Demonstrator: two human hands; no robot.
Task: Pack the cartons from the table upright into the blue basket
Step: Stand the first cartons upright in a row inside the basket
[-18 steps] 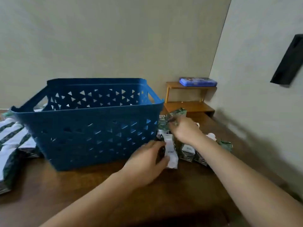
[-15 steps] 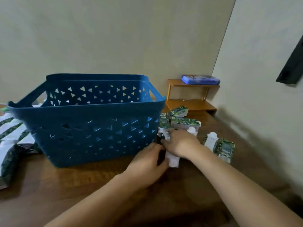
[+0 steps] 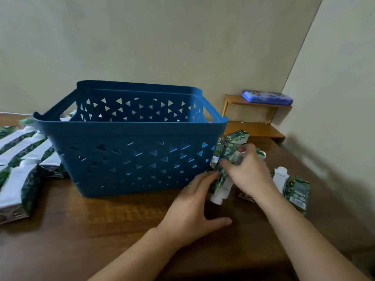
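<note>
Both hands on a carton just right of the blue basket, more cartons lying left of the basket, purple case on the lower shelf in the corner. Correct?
One error: the head view shows the purple case on the upper shelf, not the lower. The rest holds: left hand and right hand are on a carton just right of the blue basket, and more cartons lie left of it.

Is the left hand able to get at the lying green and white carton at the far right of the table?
Probably not directly: the right hand and its forearm lie between the left hand and that green and white carton.
</note>
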